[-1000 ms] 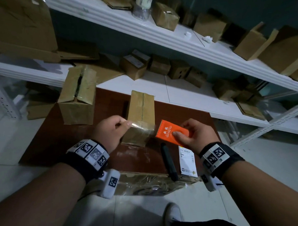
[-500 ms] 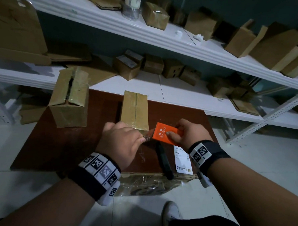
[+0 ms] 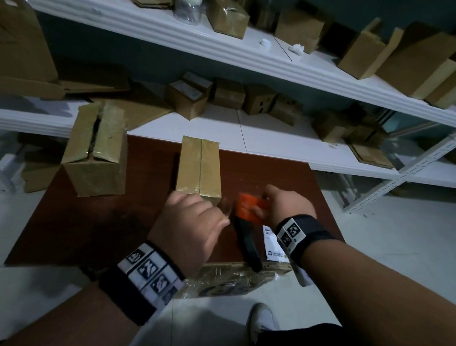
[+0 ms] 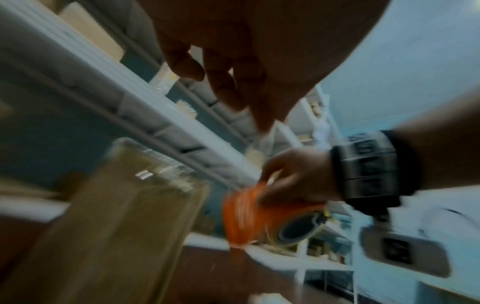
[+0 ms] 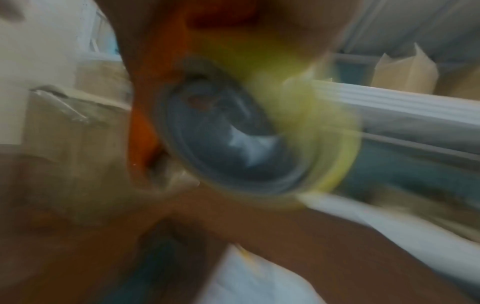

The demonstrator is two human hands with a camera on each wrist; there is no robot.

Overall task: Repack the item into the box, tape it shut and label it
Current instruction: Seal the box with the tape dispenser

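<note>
A closed cardboard box [image 3: 198, 166] glossy with clear tape stands on the brown table [image 3: 93, 218]; in the left wrist view the box [image 4: 116, 216] is blurred. My right hand [image 3: 261, 205] grips an orange tape dispenser [image 3: 249, 209] just right of the box's near end. The dispenser [image 4: 249, 214] carries a yellowish tape roll [image 5: 233, 133]. My left hand [image 3: 222, 217] sits at the box's near right corner, its fingertips [image 4: 262, 121] drawn together on what looks like a clear tape strip leading to the dispenser. Both wrist views are motion-blurred.
A second box [image 3: 95, 152] with loose flaps stands at the table's left. A black marker [image 3: 246, 240] and a white label [image 3: 273, 246] lie near the front edge, beside crumpled plastic wrap [image 3: 226, 277]. White shelves [image 3: 272, 134] with several boxes run behind.
My left hand slid from the box's near face down and right toward the dispenser. My right hand brought the dispenser closer to the box corner and tilted it.
</note>
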